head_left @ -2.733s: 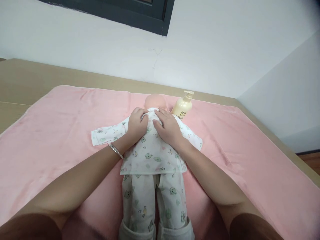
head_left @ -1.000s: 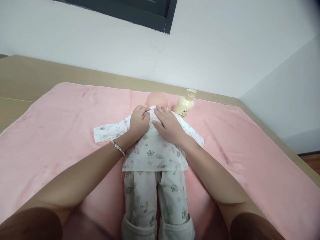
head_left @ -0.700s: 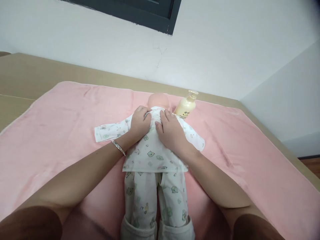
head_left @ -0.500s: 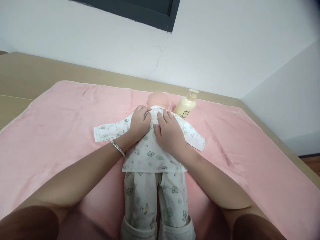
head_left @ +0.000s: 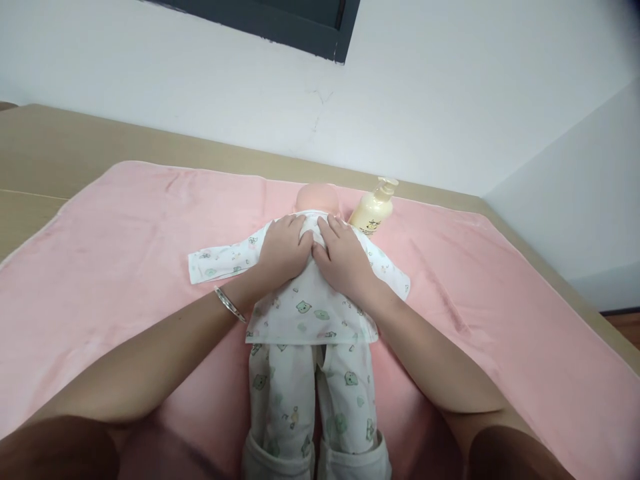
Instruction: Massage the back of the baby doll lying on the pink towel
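Doll (head_left: pixel 311 327) lies stretched out on a pink blanket (head_left: pixel 125 253), its legs pointing to the near side. At the doll's feet end, the rolled cuffs (head_left: pixel 277 460) of the printed trousers (head_left: pixel 284 407) are cut off by the lower edge, so feet cannot be seen. On both sides of the doll come the forearms (head_left: pixel 165 353); toward the bottom corners they become very dark, and I cannot tell whether there is sleeve or skin. On the doll's chest or back, which one is not clear, left hand (head_left: pixel 285 248) and right hand (head_left: pixel 345 259) rest palm down on the white shirt (head_left: pixel 300 293), fingers loosely spread. The thumbs are just beside each other; whether they touch is hard to say. A silvery bracelet (head_left: pixel 229 304) is on the left wrist. Beyond the hands, only the rounded top of the doll's head (head_left: pixel 317 197) shows. Near this head, on the right, stands a pale yellow pump bottle (head_left: pixel 371 210); its lower part is hidden and its small print unreadable. Farther beyond the doll, a dark frame (head_left: pixel 310 40) on the white wall (head_left: pixel 425 87) is cut off above.
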Available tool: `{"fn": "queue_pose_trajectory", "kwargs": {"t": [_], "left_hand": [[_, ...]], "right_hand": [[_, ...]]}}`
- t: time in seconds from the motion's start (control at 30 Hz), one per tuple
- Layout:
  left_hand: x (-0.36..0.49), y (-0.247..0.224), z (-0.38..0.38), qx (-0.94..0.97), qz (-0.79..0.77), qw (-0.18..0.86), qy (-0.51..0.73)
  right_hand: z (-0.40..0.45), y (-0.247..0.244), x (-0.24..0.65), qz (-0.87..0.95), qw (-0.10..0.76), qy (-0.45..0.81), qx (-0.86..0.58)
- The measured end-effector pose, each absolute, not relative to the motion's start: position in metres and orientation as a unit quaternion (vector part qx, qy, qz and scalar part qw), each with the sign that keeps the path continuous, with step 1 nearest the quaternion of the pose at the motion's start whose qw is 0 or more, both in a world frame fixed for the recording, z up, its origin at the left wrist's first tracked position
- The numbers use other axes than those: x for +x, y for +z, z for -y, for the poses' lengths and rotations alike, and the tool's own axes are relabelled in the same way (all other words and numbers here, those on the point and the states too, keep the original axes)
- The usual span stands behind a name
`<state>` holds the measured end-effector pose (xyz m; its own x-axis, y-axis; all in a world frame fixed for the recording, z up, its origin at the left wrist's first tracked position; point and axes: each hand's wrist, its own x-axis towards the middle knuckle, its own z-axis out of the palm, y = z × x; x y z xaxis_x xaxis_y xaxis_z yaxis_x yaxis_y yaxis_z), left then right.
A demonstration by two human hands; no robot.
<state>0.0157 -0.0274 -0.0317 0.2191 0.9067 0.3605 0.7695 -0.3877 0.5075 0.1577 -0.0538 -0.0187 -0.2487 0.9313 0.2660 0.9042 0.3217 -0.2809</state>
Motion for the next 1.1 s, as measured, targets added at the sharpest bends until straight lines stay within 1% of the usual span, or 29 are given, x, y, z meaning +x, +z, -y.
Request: {"fn": "queue_pose_trajectory", "kwargs": {"t": [0.1, 0.3, 0.4, 0.53, 0.77, 1.1], "left_hand": [[0.014, -0.031, 0.023, 0.771, -0.541, 0.121, 0.314], [0.019, -0.034, 0.034, 0.792, -0.541, 0.034, 0.283], [0.022, -0.034, 0.04, 0.789, -0.542, 0.017, 0.289], [0.02, -0.033, 0.038, 0.79, -0.538, 0.031, 0.292], [0.013, -0.031, 0.028, 0.781, -0.531, 0.104, 0.312], [0.015, -0.037, 0.028, 0.794, -0.528, 0.053, 0.297]], "right_hand": [[0.056, -0.019, 0.156, 0.791, 0.191, 0.024, -0.581], [0.047, -0.019, 0.162, 0.797, 0.196, 0.059, -0.568], [0.045, -0.02, 0.164, 0.797, 0.206, 0.064, -0.565], [0.046, -0.021, 0.164, 0.794, 0.209, 0.068, -0.566], [0.046, -0.024, 0.163, 0.79, 0.222, 0.057, -0.569], [0.043, -0.027, 0.165, 0.787, 0.235, 0.06, -0.567]]}}
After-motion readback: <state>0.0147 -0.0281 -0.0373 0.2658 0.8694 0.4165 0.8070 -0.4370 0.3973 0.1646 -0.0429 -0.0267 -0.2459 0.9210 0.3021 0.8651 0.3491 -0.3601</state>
